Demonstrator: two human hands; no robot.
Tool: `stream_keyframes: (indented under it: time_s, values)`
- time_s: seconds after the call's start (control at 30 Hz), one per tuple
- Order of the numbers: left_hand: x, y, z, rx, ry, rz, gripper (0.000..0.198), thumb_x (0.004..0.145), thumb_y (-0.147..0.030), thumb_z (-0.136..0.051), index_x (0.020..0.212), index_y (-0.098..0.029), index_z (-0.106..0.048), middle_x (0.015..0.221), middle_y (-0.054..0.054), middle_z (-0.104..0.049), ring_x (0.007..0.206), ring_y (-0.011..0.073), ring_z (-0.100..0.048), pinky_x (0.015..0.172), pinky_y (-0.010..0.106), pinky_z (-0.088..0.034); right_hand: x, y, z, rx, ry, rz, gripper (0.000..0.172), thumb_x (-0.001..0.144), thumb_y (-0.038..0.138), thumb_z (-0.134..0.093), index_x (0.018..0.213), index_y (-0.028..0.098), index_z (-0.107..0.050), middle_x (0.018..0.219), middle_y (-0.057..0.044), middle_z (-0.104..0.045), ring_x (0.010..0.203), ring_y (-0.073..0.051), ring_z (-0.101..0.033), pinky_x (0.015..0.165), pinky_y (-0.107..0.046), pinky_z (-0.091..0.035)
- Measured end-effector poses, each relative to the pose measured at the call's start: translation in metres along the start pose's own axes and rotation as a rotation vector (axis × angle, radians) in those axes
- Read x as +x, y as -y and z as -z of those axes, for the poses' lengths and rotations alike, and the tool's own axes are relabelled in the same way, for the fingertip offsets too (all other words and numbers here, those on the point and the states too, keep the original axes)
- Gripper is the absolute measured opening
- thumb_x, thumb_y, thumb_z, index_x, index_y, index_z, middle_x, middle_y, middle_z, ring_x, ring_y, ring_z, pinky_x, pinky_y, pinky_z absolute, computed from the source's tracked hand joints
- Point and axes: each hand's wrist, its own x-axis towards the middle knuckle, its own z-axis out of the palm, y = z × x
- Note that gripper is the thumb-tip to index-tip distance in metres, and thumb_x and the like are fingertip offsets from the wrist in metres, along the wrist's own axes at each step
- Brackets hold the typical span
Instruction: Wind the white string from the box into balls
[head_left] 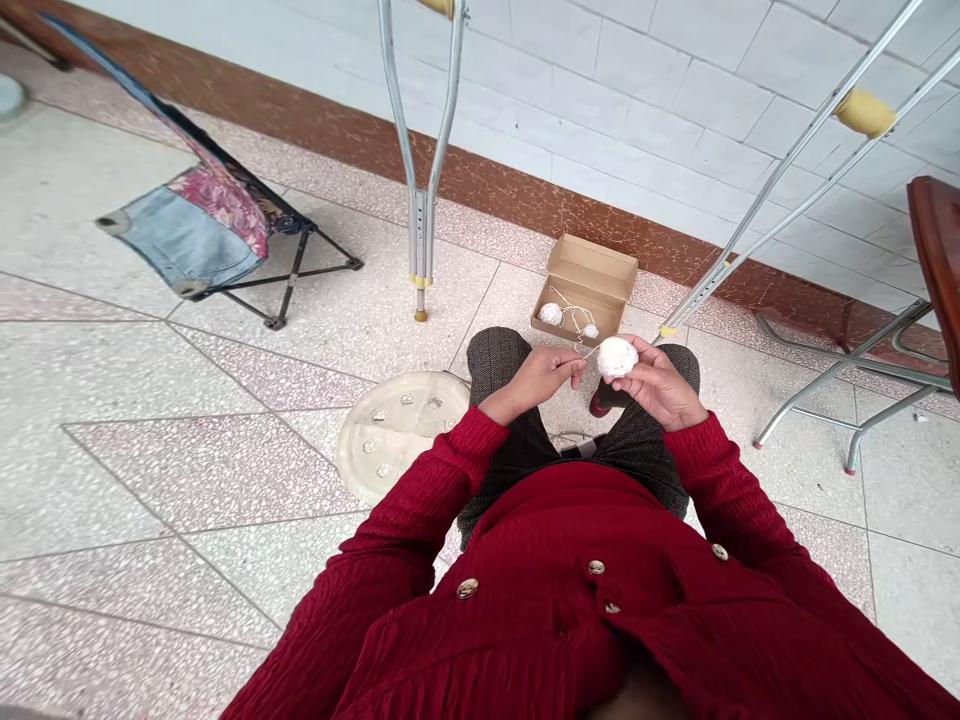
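- Nearest the middle, one ball of white thread (pixel 616 357) sits above the person's knees, held in the right hand (pixel 661 387), whose fingers curl around its right and underside.
- One left hand (pixel 534 381) is just left of the ball, thumb and forefinger pinched narrow on a thin strand (pixel 584 346) that leads away toward the far floor. The other fingers are folded in.
- One open cardboard box (pixel 592 268) lies on the floor just beyond the hands, near the wall. It holds two smaller white balls (pixel 551 314) and some loose thread.
- Two metal crutches lean on the tiled wall. One crutch (pixel 421 215) stands far and left of the box, and the other crutch (pixel 780 180) slants away to the right, with a tan grip high up.
- One round pale plastic lid (pixel 390 435) lies flat on the floor, against the person's left leg.
- One folding fabric stool (pixel 214 225) stands far left, well apart from the rest.
- One chair with a metal frame (pixel 862 385) stands at the right edge.
- Four buttons show on the red cardigan (pixel 555 620).
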Motion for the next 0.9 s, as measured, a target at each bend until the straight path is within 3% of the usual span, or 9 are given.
stream_keyframes:
  time_s: [0.13,0.27,0.33,0.4,0.53,0.6,0.67,0.77,0.9]
  values:
    - [-0.006,-0.002,-0.017,0.011,0.112,0.02,0.042,0.096,-0.041,-0.049,0.066,-0.015,-0.065,0.071,0.001,-0.069,0.071,0.0137,-0.061,0.074,0.024,-0.043,0.014,0.016,0.009,-0.065,-0.223,0.159,0.039,0.069,0.032,-0.082,0.103,0.023,-0.063,0.091,0.0,-0.07,0.072,-0.013,-0.066,0.061,-0.023,-0.055]
    - [-0.013,-0.017,-0.022,0.11,0.164,0.008,0.042,0.097,-0.039,-0.048,0.067,-0.016,-0.065,0.069,0.001,-0.067,0.066,0.0129,-0.058,0.069,0.023,-0.041,0.03,0.012,0.029,-0.48,-0.464,0.329,0.041,0.063,0.028,-0.083,0.097,0.022,-0.061,0.084,0.001,-0.067,0.063,-0.011,-0.057,0.053,-0.023,-0.044]
    - [-0.014,-0.023,-0.016,0.222,0.139,-0.048,0.041,0.098,-0.037,-0.047,0.069,-0.017,-0.066,0.069,0.002,-0.066,0.067,0.0141,-0.057,0.069,0.025,-0.04,0.032,-0.001,0.035,-0.779,-0.446,0.327,0.037,0.06,0.02,-0.081,0.092,0.021,-0.063,0.079,0.002,-0.066,0.061,-0.011,-0.053,0.055,-0.024,-0.042]
    - [-0.013,-0.024,-0.007,0.326,0.082,-0.115,0.035,0.098,-0.033,-0.048,0.073,-0.018,-0.068,0.073,0.003,-0.067,0.073,0.0167,-0.059,0.075,0.028,-0.042,0.028,-0.017,0.035,-0.934,-0.303,0.233,0.031,0.061,0.015,-0.078,0.089,0.02,-0.065,0.073,0.004,-0.064,0.06,-0.011,-0.051,0.056,-0.024,-0.041]
    - [-0.008,-0.017,0.008,0.381,-0.004,-0.18,0.025,0.096,-0.03,-0.052,0.083,-0.021,-0.071,0.08,0.003,-0.071,0.083,0.0193,-0.062,0.094,0.034,-0.044,0.009,-0.037,0.024,-0.609,0.073,-0.066,0.04,0.059,0.018,-0.082,0.096,0.019,-0.065,0.071,0.005,-0.063,0.058,-0.012,-0.054,0.054,-0.024,-0.045]
    - [-0.007,-0.012,0.009,0.357,-0.005,-0.181,0.027,0.097,-0.032,-0.052,0.081,-0.021,-0.071,0.079,0.003,-0.071,0.083,0.0188,-0.063,0.094,0.034,-0.044,-0.002,-0.035,0.019,-0.405,0.199,-0.141,0.045,0.058,0.019,-0.086,0.099,0.019,-0.066,0.074,0.003,-0.065,0.061,-0.012,-0.056,0.054,-0.023,-0.048]
    - [-0.008,-0.009,0.007,0.315,0.009,-0.144,0.033,0.098,-0.035,-0.05,0.077,-0.019,-0.07,0.077,0.004,-0.07,0.08,0.0178,-0.063,0.087,0.03,-0.045,-0.011,-0.026,0.015,-0.253,0.219,-0.13,0.046,0.059,0.02,-0.087,0.101,0.018,-0.068,0.081,0.001,-0.068,0.064,-0.012,-0.058,0.053,-0.022,-0.049]
    - [-0.012,-0.006,-0.002,0.216,0.018,-0.073,0.038,0.098,-0.037,-0.051,0.073,-0.017,-0.07,0.075,0.003,-0.07,0.075,0.0165,-0.063,0.076,0.027,-0.044,-0.019,-0.011,0.01,-0.091,0.142,-0.053,0.051,0.064,0.023,-0.086,0.111,0.023,-0.068,0.088,0.0,-0.069,0.064,-0.012,-0.06,0.05,-0.021,-0.048]
    - [-0.015,-0.004,-0.011,0.124,0.013,-0.052,0.036,0.097,-0.039,-0.052,0.078,-0.017,-0.072,0.079,0.003,-0.073,0.077,0.0164,-0.064,0.074,0.025,-0.044,-0.021,0.002,0.003,-0.057,0.064,0.025,0.054,0.065,0.024,-0.085,0.117,0.025,-0.068,0.089,-0.001,-0.07,0.062,-0.012,-0.059,0.05,-0.022,-0.049]
